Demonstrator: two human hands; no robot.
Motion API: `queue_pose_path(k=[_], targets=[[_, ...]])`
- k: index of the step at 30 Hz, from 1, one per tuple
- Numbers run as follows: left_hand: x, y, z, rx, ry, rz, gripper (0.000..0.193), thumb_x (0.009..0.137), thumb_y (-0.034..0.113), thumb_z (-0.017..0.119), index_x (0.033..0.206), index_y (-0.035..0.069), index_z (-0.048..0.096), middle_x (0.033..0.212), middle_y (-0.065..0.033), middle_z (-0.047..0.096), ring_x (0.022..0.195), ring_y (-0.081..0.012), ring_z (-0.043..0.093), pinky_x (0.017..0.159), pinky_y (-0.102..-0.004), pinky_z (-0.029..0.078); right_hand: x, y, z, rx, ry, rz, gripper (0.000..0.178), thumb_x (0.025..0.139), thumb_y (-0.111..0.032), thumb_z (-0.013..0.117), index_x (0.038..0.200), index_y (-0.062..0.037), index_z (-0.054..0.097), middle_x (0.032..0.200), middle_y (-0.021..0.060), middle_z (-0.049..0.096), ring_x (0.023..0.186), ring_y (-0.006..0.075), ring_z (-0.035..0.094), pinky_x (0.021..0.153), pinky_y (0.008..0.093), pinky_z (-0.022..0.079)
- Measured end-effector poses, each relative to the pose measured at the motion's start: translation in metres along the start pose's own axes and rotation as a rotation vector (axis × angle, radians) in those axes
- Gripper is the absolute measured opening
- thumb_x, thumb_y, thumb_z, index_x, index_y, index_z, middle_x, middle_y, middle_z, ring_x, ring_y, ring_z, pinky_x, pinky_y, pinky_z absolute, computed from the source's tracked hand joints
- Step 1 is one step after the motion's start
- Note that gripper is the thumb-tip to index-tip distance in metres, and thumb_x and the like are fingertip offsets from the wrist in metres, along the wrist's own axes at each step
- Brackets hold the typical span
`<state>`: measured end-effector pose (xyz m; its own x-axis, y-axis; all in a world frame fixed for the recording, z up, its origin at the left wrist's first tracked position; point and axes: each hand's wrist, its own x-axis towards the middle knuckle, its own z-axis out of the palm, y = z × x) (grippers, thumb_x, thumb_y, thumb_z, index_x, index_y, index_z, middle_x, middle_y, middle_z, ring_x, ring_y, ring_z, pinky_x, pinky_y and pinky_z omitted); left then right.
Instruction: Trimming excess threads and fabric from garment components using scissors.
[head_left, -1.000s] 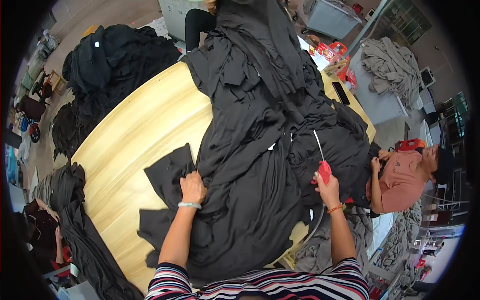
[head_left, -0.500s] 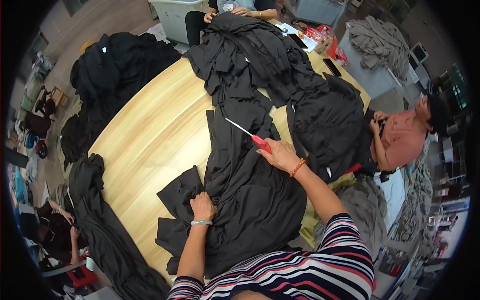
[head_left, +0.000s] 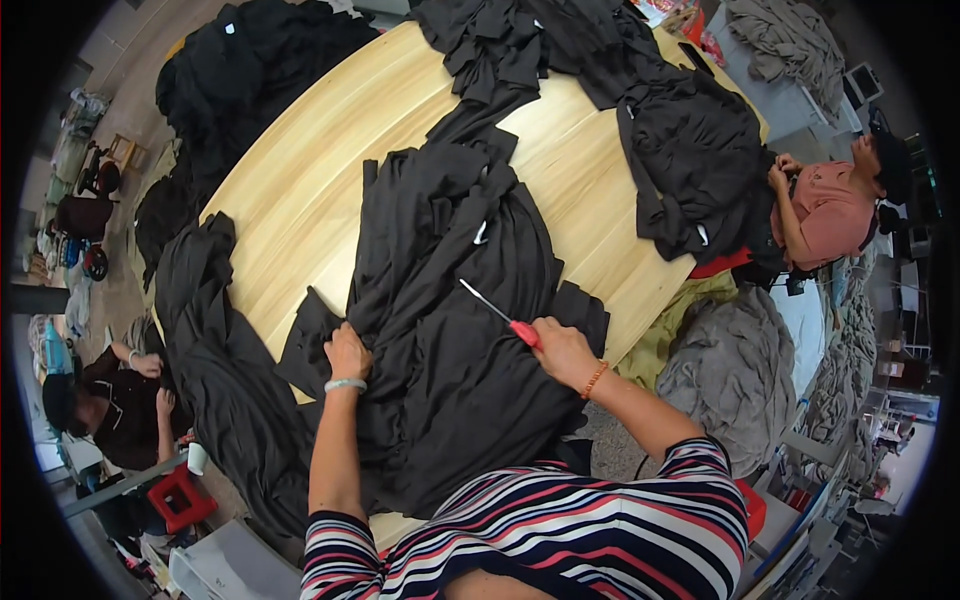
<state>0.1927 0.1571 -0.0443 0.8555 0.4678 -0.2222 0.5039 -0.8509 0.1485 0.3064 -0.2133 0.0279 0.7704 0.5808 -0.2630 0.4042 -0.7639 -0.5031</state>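
A large black knit garment [head_left: 440, 400] lies rumpled on the pale wooden table in front of me. At its left edge my left hand [head_left: 348, 355] is closed on a fold of the cloth. A small dark flap sticks out beyond that hand onto the wood. My right hand [head_left: 566, 354] grips a pair of red-handled scissors [head_left: 522, 331] over the garment's right half. Their slim metal blades point up and to the left, looking closed together. A small white tag [head_left: 481, 234] shows on the dark fabric beyond the tips.
Bare wood of the curved table [head_left: 300, 170] shows around the cloth. Dark garment piles lie at the far side [head_left: 490, 50], right [head_left: 690, 160] and left [head_left: 230, 370]. A co-worker in a pink shirt [head_left: 830, 215] sits at right, another in dark clothes [head_left: 115, 400] at left.
The black garment has been drawn toward me, away from the far pile, and bare wood shows between them. My view has shifted. Both hands still hold the cloth and the scissors.
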Motion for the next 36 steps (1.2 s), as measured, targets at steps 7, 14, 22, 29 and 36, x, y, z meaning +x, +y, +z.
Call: queue_pose_path(k=[7, 14, 22, 29, 36], targets=[[0.035, -0.014, -0.024, -0.055, -0.134, -0.082, 0.033, 0.081, 0.013, 0.055, 0.111, -0.001, 0.054, 0.118, -0.0205, 0.052, 0.115, -0.0377, 0.048, 0.097, -0.0461, 0.039, 0.022, -0.032, 0.028, 0.066, 0.010, -0.042, 0.024, 0.081, -0.015, 0.066, 0.094, 0.0001, 0.053, 0.092, 0.0228, 0.061, 0.081, 0.0419, 0.064, 0.071, 0.0483, 0.054], [0.125, -0.014, -0.053, -1.117, -0.246, -0.118, 0.091, 0.076, 0.041, 0.077, 0.145, 0.000, 0.035, 0.144, -0.0268, 0.040, 0.134, -0.0312, 0.040, 0.109, -0.0364, 0.032, 0.034, 0.001, -0.036, 0.206, -0.133, -0.065, 0.026, 0.087, -0.024, 0.064, 0.094, -0.0009, 0.057, 0.093, 0.0229, 0.062, 0.086, 0.0433, 0.062, 0.077, 0.0504, 0.049], [0.175, 0.109, 0.032, -0.520, -0.114, 0.085, 0.052, 0.072, 0.012, 0.055, 0.123, 0.004, 0.052, 0.124, -0.0266, 0.053, 0.109, -0.0471, 0.053, 0.093, -0.0503, 0.043, 0.071, 0.064, -0.118, 0.113, 0.068, 0.066, 0.024, 0.087, -0.026, 0.064, 0.092, -0.0035, 0.060, 0.087, 0.0206, 0.063, 0.085, 0.0407, 0.062, 0.074, 0.0484, 0.049], [0.098, 0.288, 0.028, -0.328, -0.275, 0.632, 0.051, 0.074, 0.035, 0.067, 0.116, 0.006, 0.059, 0.118, -0.0196, 0.056, 0.106, -0.0384, 0.055, 0.086, -0.0489, 0.045, 0.093, 0.107, -0.160, 0.086, 0.141, 0.057, 0.023, 0.088, -0.025, 0.063, 0.095, -0.0033, 0.059, 0.085, 0.0192, 0.063, 0.084, 0.0403, 0.061, 0.073, 0.0472, 0.049], [0.101, 0.324, 0.006, -0.268, -0.135, 0.614, 0.065, 0.079, 0.054, 0.064, 0.130, 0.014, 0.055, 0.115, -0.0140, 0.059, 0.108, -0.0323, 0.054, 0.097, -0.0477, 0.036, 0.107, 0.133, -0.146, 0.105, 0.111, 0.108, 0.021, 0.089, -0.024, 0.061, 0.094, -0.0040, 0.059, 0.089, 0.0207, 0.064, 0.087, 0.0426, 0.061, 0.074, 0.0483, 0.049]])
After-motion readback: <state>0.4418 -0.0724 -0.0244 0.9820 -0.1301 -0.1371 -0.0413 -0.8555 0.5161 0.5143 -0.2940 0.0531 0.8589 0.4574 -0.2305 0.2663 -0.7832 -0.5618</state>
